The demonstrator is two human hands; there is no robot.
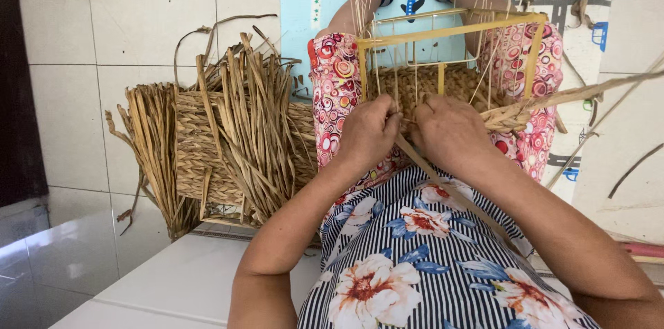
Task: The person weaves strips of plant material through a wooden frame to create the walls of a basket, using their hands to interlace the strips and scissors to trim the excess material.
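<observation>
Right now a half-woven basket (443, 87) rests on the person's lap, its brown braided wall built up around a pale yellow wooden frame (449, 28) whose thin upright stakes rise toward twelve o'clock; sitting there it is steady and close to both hands. The left hand (368, 132) closes its fingers around the weave at the near rim, probably to hold the row tight; the right hand (448, 132) pinches a twisted straw strand (553, 97) that trails off toward three o'clock, kept taut by that grip. At nine o'clock, on the tiled floor (124, 25), lies a finished woven piece (200, 149) with loose dried fibres fanning from it; at twelve o'clock a light blue play mat (304, 4) lies under the socked feet.
</observation>
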